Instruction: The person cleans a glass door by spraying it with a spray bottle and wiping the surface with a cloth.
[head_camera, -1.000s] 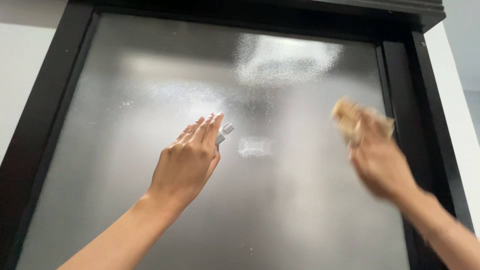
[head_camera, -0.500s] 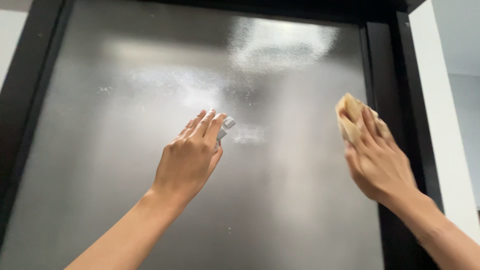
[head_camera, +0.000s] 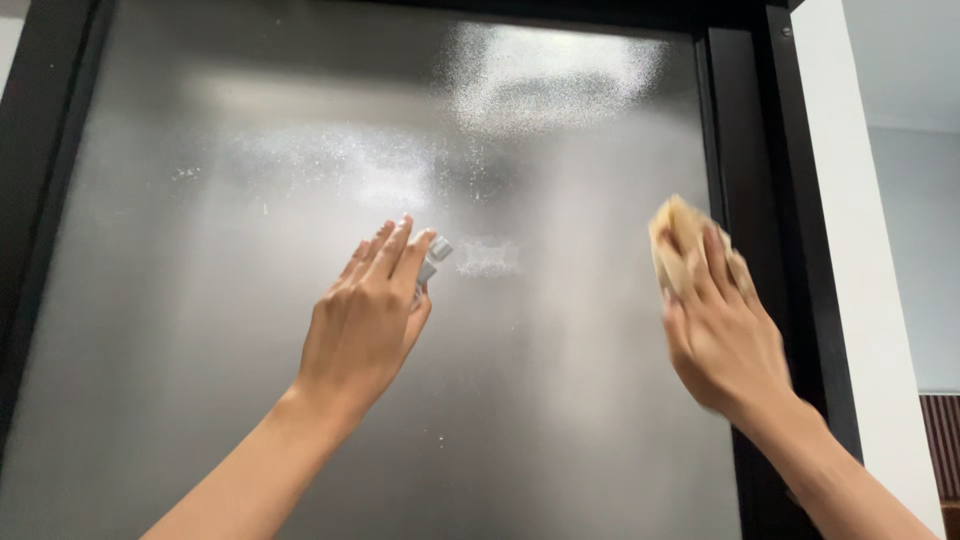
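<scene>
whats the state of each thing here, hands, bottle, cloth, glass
left hand: wrapped round a small spray bottle, nozzle toward the glass
spray bottle: mostly hidden by the fingers, only its pale nozzle shows
right hand: pressing a cloth flat against the glass
cloth: tan, bunched under the fingers, near the right frame
glass pane: frosted, flecked with spray droplets at top and centre
frame: black, around the pane

Single head view, close, facing frosted glass pane (head_camera: 250, 330) head-on.
</scene>
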